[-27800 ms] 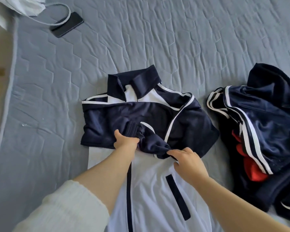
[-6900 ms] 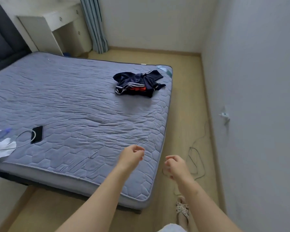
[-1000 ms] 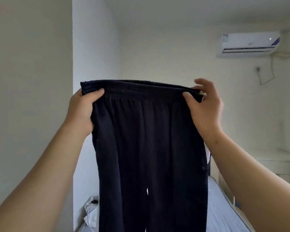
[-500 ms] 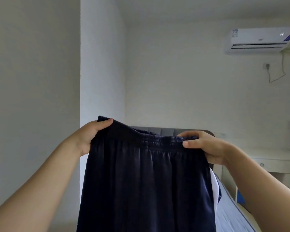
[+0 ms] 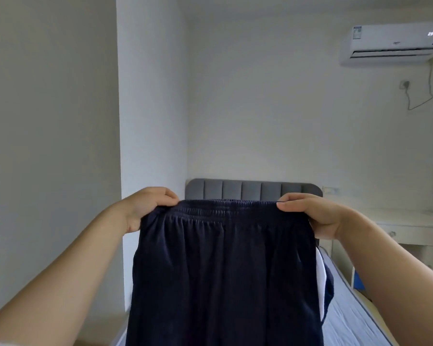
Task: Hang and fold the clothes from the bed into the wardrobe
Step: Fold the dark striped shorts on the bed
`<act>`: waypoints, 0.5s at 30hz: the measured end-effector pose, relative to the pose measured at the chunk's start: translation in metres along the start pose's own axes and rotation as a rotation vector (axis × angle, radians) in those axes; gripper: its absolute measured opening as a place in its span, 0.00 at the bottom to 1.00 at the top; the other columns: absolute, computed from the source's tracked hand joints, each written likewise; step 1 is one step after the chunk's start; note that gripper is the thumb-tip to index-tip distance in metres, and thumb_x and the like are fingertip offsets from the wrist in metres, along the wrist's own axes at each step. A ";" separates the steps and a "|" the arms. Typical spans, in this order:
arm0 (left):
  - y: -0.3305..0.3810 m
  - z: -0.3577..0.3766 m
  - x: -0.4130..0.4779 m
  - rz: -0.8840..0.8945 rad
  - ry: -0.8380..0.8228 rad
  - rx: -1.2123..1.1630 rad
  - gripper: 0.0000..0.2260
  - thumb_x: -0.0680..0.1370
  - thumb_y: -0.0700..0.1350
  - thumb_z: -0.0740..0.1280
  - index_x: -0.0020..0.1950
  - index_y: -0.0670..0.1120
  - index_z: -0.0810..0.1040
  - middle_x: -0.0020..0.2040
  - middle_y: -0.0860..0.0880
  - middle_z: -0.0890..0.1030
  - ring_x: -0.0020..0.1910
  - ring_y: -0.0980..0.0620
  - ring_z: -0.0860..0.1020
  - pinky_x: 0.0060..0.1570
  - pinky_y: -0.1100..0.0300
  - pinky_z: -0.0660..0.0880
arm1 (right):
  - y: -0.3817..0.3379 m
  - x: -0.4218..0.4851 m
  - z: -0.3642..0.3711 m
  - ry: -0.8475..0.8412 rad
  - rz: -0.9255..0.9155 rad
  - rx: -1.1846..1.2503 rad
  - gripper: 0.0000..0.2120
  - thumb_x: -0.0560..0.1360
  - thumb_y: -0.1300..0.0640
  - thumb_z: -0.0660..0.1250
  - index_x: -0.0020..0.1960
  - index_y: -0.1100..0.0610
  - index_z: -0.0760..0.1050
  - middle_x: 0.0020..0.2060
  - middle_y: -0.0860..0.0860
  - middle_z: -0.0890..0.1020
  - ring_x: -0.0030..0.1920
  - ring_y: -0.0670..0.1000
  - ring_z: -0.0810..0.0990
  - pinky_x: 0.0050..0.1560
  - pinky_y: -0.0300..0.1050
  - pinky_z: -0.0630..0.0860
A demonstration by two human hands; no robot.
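Trousers, navy, hang in front of me at the near edge of the bed; my left grip pinches the waistband at its left end, right grip at its right end, both closed on fabric. Grey headboard behind, AC on wall

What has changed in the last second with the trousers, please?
The left hand and right hand lowered the trousers, so the headboard now shows above the waistband. Nothing was let go: both hands still grip the waistband's ends.
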State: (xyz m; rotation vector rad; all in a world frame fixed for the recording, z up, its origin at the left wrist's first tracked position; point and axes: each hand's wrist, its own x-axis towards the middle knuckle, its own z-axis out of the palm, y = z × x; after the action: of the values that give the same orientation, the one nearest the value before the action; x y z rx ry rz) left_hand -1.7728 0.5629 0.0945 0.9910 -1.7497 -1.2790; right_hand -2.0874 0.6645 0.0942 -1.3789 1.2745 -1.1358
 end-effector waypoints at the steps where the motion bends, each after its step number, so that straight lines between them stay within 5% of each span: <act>1: -0.006 0.007 -0.001 -0.023 0.004 0.136 0.08 0.77 0.38 0.63 0.38 0.44 0.77 0.36 0.48 0.78 0.33 0.52 0.76 0.33 0.62 0.72 | 0.006 0.001 0.001 0.027 0.039 -0.007 0.07 0.70 0.59 0.69 0.33 0.56 0.77 0.32 0.52 0.80 0.30 0.48 0.79 0.30 0.40 0.76; 5: -0.027 0.022 -0.004 -0.065 -0.168 0.082 0.10 0.74 0.50 0.67 0.47 0.43 0.78 0.41 0.47 0.80 0.39 0.52 0.78 0.39 0.60 0.77 | 0.024 0.002 0.004 0.061 0.189 0.039 0.09 0.74 0.59 0.65 0.36 0.57 0.75 0.32 0.52 0.80 0.31 0.49 0.79 0.32 0.41 0.77; 9: -0.032 0.018 -0.004 -0.041 -0.315 0.039 0.05 0.71 0.43 0.69 0.44 0.44 0.82 0.39 0.47 0.82 0.36 0.53 0.80 0.37 0.63 0.79 | 0.029 -0.002 0.004 -0.056 0.100 0.116 0.07 0.65 0.61 0.70 0.29 0.54 0.76 0.30 0.50 0.78 0.29 0.47 0.77 0.31 0.40 0.75; 12: -0.032 0.022 -0.001 -0.098 -0.248 -0.041 0.05 0.72 0.43 0.70 0.36 0.44 0.79 0.34 0.47 0.79 0.30 0.54 0.78 0.32 0.65 0.77 | 0.033 -0.002 0.007 -0.062 0.107 0.212 0.04 0.64 0.61 0.69 0.32 0.56 0.80 0.32 0.52 0.81 0.30 0.49 0.80 0.33 0.40 0.78; 15: -0.036 0.043 0.005 -0.292 -0.108 -0.216 0.10 0.76 0.46 0.66 0.39 0.42 0.80 0.34 0.45 0.82 0.29 0.50 0.80 0.30 0.62 0.78 | 0.040 0.008 0.014 0.131 0.252 0.217 0.08 0.71 0.58 0.67 0.43 0.62 0.81 0.36 0.56 0.84 0.32 0.52 0.83 0.34 0.42 0.79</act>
State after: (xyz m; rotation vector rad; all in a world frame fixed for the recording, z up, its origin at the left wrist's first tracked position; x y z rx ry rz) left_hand -1.8072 0.5677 0.0505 1.0945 -1.5429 -1.6954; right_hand -2.0793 0.6553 0.0528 -0.9686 1.3325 -1.1644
